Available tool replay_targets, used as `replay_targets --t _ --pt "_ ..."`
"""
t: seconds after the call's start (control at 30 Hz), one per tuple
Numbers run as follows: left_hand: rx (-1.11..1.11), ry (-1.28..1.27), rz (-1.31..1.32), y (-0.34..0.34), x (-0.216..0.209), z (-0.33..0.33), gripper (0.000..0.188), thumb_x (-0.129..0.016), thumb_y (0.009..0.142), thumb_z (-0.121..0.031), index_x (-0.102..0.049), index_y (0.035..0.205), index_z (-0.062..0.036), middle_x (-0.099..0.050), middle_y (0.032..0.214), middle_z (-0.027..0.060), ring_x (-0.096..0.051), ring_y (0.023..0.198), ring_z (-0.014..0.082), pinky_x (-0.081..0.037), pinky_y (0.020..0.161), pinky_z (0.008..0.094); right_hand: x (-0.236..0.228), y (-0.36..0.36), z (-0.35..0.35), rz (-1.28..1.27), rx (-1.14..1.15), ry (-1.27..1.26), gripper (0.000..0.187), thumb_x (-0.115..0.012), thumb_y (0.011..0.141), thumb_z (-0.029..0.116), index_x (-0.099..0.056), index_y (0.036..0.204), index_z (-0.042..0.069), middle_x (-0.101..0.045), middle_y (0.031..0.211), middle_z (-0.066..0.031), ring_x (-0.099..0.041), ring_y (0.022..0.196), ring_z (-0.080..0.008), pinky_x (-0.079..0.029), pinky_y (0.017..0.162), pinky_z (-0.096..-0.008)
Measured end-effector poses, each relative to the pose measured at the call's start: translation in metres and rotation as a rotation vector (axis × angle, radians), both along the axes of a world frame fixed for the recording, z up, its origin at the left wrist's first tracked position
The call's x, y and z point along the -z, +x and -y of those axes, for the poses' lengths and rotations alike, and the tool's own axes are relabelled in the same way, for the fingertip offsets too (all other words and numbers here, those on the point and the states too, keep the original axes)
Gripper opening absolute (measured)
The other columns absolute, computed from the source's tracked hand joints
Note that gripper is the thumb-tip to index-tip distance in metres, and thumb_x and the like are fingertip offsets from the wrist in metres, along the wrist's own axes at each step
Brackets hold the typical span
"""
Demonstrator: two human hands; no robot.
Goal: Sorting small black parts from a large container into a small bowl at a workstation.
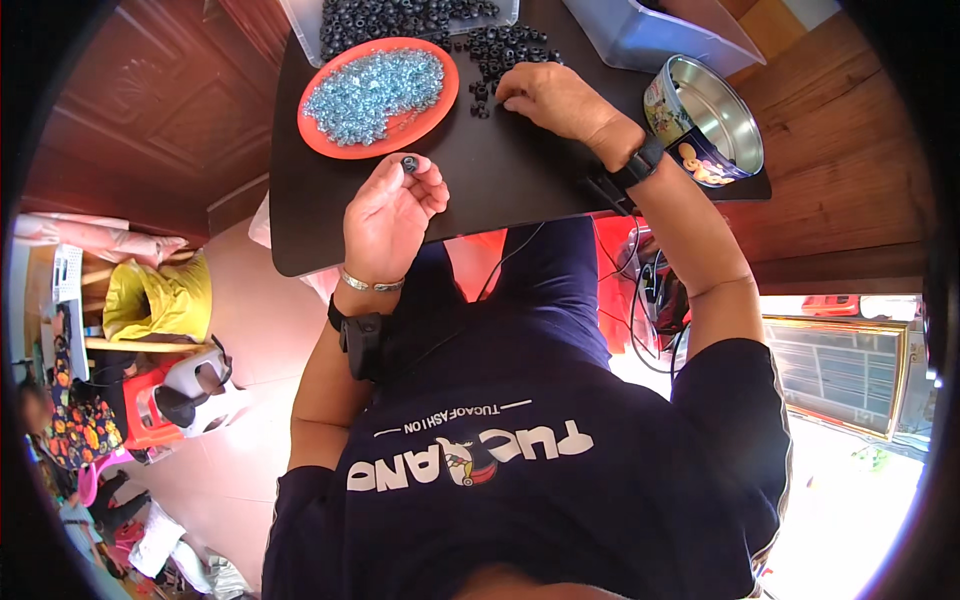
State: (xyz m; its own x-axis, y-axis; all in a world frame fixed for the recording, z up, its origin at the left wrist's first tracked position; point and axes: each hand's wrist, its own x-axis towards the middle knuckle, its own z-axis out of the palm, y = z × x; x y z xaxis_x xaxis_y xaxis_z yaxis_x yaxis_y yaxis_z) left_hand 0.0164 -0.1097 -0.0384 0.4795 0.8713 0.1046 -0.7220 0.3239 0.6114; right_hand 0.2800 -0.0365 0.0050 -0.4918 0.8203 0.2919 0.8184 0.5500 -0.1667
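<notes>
Nearest to me, the fingers of my left hand (pixel 385 228) are pinching a small, glossy black, ring-like piece (pixel 410 164) between thumb and forefinger, the palm facing upward; it is showing too small for me to tell its long axis. Just beyond, a red-orange oval plate (pixel 355 152) is carrying a heap of shiny, pale-blue, see-through pieces (pixel 375 90). My right hand (pixel 555 98) is bending in over the dark brown desk (pixel 530 165), fingers curling downward; I cannot tell whether they are gripping anything. The scatter of loose black pieces (pixel 510 48) is lying just ahead and to the left of those fingertips, its long axis running away from me, so my right hand is being the nearer one. Right of that wrist, a round, silver-lined printed tin (pixel 660 105) is standing open. Farthest off, a clear plastic tub (pixel 304 30) is holding more black pieces, and a translucent grey-blue bin (pixel 660 38) is sitting rightward
</notes>
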Motion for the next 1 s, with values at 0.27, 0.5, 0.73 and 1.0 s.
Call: replay_targets --t 0.27,0.5,0.73,1.0 --pt "0.022 -0.009 -0.018 0.0 -0.003 -0.001 0.024 -0.045 0.095 -0.022 -0.055 0.1 -0.0009 -0.057 0.094 0.0109 -0.057 0.086 0.0222 -0.045 0.077 0.0339 -0.028 -0.022 0.023 -0.975 -0.267 -0.686 0.023 -0.057 0.089 0.002 -0.063 0.111 0.001 -0.064 0.099 -0.0012 -0.059 0.09 -0.0088 -0.048 0.085 -0.0253" --pt "0.047 0.007 -0.021 0.0 -0.004 -0.001 0.023 -0.045 0.095 -0.021 -0.054 0.102 -0.0008 -0.056 0.095 0.0101 -0.055 0.088 0.0225 -0.045 0.078 0.0342 -0.028 -0.042 0.029 -1.182 -0.42 -0.789 0.024 -0.058 0.092 0.011 -0.062 0.114 0.004 -0.064 0.097 -0.0021 -0.059 0.085 -0.0082 -0.048 0.082 -0.0246" --pt "0.077 0.01 0.006 0.0 -0.006 0.0 0.023 -0.044 0.096 -0.02 -0.055 0.102 -0.0012 -0.056 0.099 0.0091 -0.055 0.09 0.0233 -0.045 0.081 0.0357 -0.025 -0.052 0.034 -1.33 -0.473 -0.931 0.024 -0.056 0.093 0.013 -0.061 0.114 0.003 -0.063 0.098 -0.0031 -0.06 0.084 -0.0088 -0.048 0.081 -0.0242" --pt "0.099 -0.006 -0.027 0.002 -0.012 0.003 0.024 -0.045 0.095 -0.022 -0.056 0.101 -0.001 -0.057 0.097 0.0099 -0.055 0.088 0.0233 -0.045 0.08 0.0347 -0.019 -0.053 0.035 -1.33 -0.489 -0.893 0.022 -0.056 0.093 0.012 -0.06 0.113 0.003 -0.064 0.099 -0.0045 -0.061 0.086 -0.0108 -0.049 0.081 -0.0249"
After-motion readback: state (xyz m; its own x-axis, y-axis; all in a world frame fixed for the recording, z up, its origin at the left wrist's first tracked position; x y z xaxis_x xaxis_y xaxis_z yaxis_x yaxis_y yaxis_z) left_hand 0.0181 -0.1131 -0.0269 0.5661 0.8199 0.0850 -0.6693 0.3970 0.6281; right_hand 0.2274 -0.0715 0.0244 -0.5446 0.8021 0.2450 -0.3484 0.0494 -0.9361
